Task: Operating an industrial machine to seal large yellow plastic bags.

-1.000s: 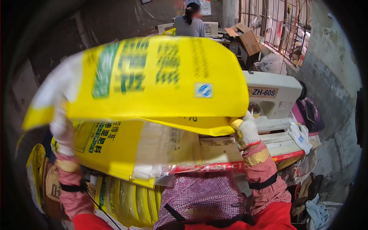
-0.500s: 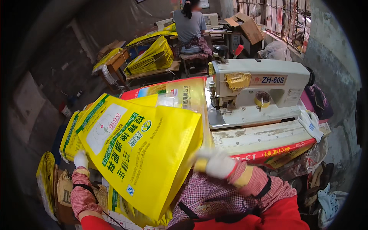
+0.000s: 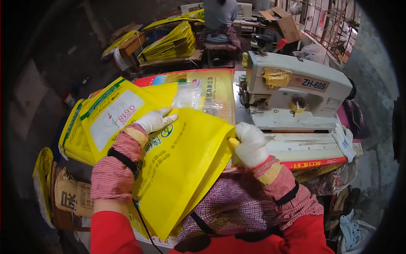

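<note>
A large yellow printed woven bag [image 3: 190, 152] lies across the table in front of me, its right end lifted into a fold. My left hand [image 3: 156, 120], in a white glove, rests on the bag's upper part with fingers stretched out. At the bag's right corner, my right hand [image 3: 252, 146] is closed, its yellow-covered fingertip against the edge; the glove hides part of the grip. More yellow bags [image 3: 76, 135] lie stacked beneath and to the left. To the right of the bag stands a white sewing machine [image 3: 292, 91].
A red-and-gold printed sheet [image 3: 220, 93] covers the table behind the bag. White gloves [image 3: 343, 142] lie at the table's right end. Farther back, a person [image 3: 220, 21] sits by folded yellow bags [image 3: 171, 44] and a cardboard box [image 3: 283, 27]. A brown sack [image 3: 72, 192] stands lower left.
My left hand has moved from the bag's left edge up and right onto its face. My right hand, blurred before, has come up to the right corner. The view has shifted slightly.
</note>
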Demonstrator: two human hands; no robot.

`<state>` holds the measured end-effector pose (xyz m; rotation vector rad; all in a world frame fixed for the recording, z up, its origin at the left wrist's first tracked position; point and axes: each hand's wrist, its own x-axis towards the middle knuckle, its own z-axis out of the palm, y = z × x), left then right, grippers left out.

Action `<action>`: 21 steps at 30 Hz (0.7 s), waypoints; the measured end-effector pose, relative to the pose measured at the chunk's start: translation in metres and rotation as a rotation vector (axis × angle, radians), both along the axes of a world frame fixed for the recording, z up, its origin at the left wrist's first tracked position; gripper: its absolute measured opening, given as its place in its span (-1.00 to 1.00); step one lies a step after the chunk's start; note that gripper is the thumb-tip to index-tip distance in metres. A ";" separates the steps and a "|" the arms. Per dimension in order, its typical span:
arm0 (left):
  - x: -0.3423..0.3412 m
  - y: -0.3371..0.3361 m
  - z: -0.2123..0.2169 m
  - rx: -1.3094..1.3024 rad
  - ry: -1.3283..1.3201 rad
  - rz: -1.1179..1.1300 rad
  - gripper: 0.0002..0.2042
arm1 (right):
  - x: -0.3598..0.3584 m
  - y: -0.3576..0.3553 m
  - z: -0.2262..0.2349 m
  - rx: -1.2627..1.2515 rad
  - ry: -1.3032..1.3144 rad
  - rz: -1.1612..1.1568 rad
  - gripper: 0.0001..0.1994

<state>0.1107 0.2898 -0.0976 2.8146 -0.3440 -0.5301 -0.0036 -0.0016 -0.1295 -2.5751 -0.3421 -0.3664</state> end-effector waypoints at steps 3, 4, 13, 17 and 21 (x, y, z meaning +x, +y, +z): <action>0.023 0.011 -0.038 0.200 -0.235 -0.048 -0.28 | -0.008 -0.013 -0.007 -0.301 -0.185 0.153 -0.86; 0.029 0.014 -0.041 0.197 -0.237 -0.062 -0.28 | -0.013 -0.015 -0.011 -0.318 -0.322 0.219 -0.87; -0.005 -0.095 0.001 -0.355 -0.172 -0.321 -0.49 | -0.038 0.049 -0.042 -0.323 0.024 0.450 -0.85; -0.050 -0.180 0.002 -0.007 -0.024 -0.671 -0.47 | -0.030 0.056 -0.103 -0.437 -0.149 0.552 -0.80; -0.075 -0.184 0.001 0.030 -0.088 -0.681 -0.42 | -0.027 0.066 -0.088 -0.365 -0.145 0.541 -0.79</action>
